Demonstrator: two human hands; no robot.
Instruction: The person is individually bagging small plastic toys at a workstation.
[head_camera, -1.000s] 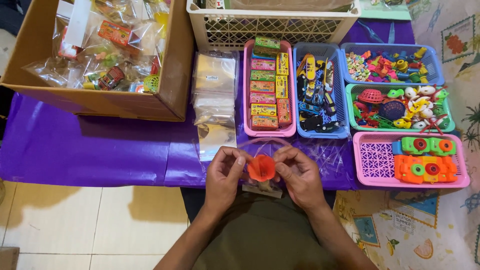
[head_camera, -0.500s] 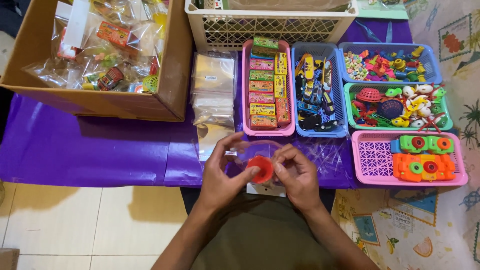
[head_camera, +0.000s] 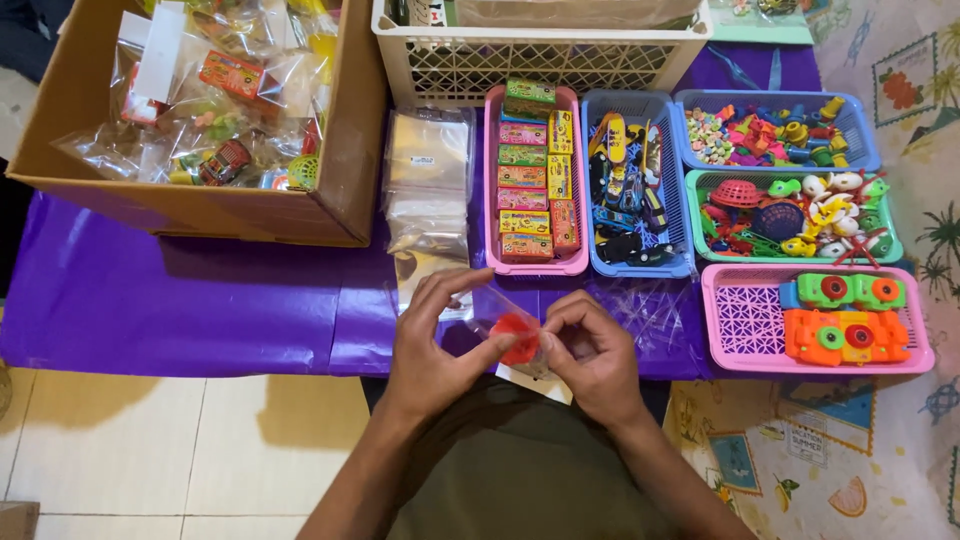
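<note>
Step in hand: by the look of it, a small red toy (head_camera: 517, 337) is being worked into a clear plastic bag (head_camera: 500, 310).
Left hand (head_camera: 432, 345): fingers pinch the bag's edge at about 9 o'clock of the toy.
Right hand (head_camera: 592, 352): fingertips grip the toy and bag from 3 o'clock.
Toy's place: between both hands, above the purple table cover (head_camera: 200, 300), at 6 o'clock of the pink tray of small boxes (head_camera: 530, 180).
Nearby: stack of empty clear bags (head_camera: 428, 180) at 11 o'clock; cardboard box (head_camera: 350, 150) of filled packets beyond.
Next move calls for: likely a steady hold on the bag mouth while the toy slides fully inside.
</note>
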